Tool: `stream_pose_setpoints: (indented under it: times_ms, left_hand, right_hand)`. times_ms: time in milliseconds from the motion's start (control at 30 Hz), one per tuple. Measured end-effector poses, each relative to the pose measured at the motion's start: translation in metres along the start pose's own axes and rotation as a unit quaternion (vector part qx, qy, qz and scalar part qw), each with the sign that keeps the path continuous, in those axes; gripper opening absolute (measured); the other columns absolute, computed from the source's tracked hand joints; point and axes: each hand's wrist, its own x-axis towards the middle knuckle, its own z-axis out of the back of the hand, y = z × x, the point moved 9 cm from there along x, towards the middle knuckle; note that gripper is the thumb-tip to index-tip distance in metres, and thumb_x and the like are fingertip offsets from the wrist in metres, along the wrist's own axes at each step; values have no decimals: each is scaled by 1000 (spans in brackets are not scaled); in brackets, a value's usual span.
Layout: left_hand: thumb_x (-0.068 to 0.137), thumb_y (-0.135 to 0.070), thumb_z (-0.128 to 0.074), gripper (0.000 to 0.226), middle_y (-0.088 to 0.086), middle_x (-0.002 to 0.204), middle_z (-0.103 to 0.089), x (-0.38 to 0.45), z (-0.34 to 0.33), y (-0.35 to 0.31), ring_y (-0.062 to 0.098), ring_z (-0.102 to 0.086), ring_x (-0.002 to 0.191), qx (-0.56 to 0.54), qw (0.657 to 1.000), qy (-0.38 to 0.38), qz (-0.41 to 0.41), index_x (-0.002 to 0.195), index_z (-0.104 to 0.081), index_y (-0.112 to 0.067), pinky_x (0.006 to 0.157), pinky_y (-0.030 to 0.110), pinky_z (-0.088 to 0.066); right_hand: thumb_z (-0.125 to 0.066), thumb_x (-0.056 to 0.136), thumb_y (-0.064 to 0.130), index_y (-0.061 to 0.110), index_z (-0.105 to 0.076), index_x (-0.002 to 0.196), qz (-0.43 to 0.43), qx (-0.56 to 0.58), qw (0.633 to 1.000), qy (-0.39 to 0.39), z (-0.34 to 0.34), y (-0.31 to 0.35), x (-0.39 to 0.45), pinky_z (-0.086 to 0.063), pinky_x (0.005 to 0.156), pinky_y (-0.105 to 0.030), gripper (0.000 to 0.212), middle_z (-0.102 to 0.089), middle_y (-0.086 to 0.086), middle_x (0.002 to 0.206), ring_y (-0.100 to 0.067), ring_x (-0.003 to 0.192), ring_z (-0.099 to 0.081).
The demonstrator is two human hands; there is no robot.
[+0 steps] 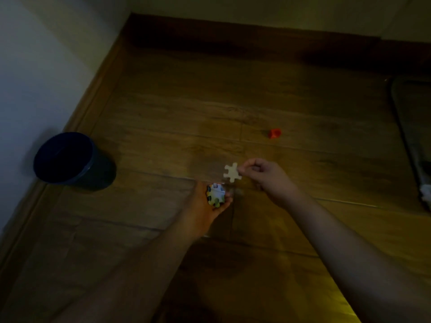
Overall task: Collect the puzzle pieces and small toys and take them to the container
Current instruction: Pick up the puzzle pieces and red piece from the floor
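Your right hand [263,176] pinching a pale puzzle piece [232,172], your left hand [207,206] cupping colourful pieces [216,194], dark container [72,159] sitting left, red toy [274,133] lying beyond on the floor [186,101].

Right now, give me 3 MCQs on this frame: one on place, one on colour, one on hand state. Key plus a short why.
1. Where is the dark bucket?
A. on the floor by the left wall
B. in the right hand
C. beside the red toy

2. What colour is the small toy lying alone on the floor?
A. blue
B. red
C. green

3. What is the right hand doing?
A. lying flat on the floor
B. pinching a pale puzzle piece
C. gripping the bucket

Key:
1 A, it stands at the skirting on the left.
2 B, it shows red-orange against the wood.
3 B, fingertips hold the piece's edge, while the left hand cups colourful pieces.
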Motion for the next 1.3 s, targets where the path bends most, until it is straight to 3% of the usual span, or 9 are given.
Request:
stream_pose_setpoints:
  times_ms: [133,267,433,633,733,1000,1067,1200,1300]
  left_hand:
    - [94,-59,-31,63,15,114,-66,8,-21,16,26,-64,102,-22,997,62,25,114,-59,-7,83,38,-54]
    - [93,-26,-55,21,13,101,-63,16,-30,18,20,-66,81,14,998,64,14,107,-59,-11,60,24,-55]
    - [97,-12,-49,11,13,94,-64,18,-28,12,20,-65,80,51,997,63,-19,104,-58,-11,61,22,-56]
    - [98,-13,-48,12,14,91,-67,19,-28,-4,15,-68,74,109,990,72,-45,105,-57,-10,57,21,-54]
    - [99,-12,-47,14,15,90,-65,17,-33,-19,16,-67,74,99,991,66,-54,109,-56,-9,56,19,-55]
    - [99,-12,-46,14,15,86,-64,-4,-49,-29,16,-66,71,79,989,116,-52,108,-56,-10,57,18,-55]
    - [99,-11,-45,17,15,87,-63,-6,-48,-29,16,-66,71,71,990,109,-53,113,-55,-8,58,18,-55]
    - [98,-13,-47,19,15,92,-63,-11,-43,-26,18,-66,76,82,991,95,-41,114,-55,-7,60,19,-56]
    - [98,-13,-47,22,15,93,-63,-16,-40,-31,19,-64,80,101,991,75,-46,118,-55,-7,60,21,-56]
  right_hand:
    - [-68,87,26,18,-71,94,-25,-89,995,42,-16,-8,-17,-36,46,-16,11,-66,7,77,0,49,-48]
    - [-57,95,29,15,-70,104,40,-134,982,-126,31,0,-1,-37,51,-11,21,-69,3,88,11,53,-53]
    - [-54,97,27,18,-57,130,54,-261,935,-235,98,-3,34,-45,79,-27,35,-67,-11,117,-26,105,-64]
    - [-41,101,28,28,-18,152,-5,-387,907,-167,106,4,82,-44,92,-42,56,-44,-24,142,-41,119,-54]
    - [-40,101,25,28,-13,153,-14,-432,894,-121,100,10,100,-39,102,-45,59,-13,-31,155,-45,127,-46]
    - [-40,100,17,7,-46,135,-32,-485,865,-126,107,-4,104,-44,97,-37,37,-46,-26,131,-40,118,-51]
    - [-40,100,13,1,-52,128,-40,-453,881,-132,107,-12,96,-47,88,-24,32,-50,-27,120,-38,115,-52]
    - [-45,100,20,1,-56,121,-33,-391,898,-199,104,-11,73,-45,88,-41,30,-59,-23,120,-38,110,-58]
    - [-49,98,27,2,-65,108,-47,-206,946,-244,96,-22,51,-44,64,-33,31,-67,-20,93,-31,83,-65]
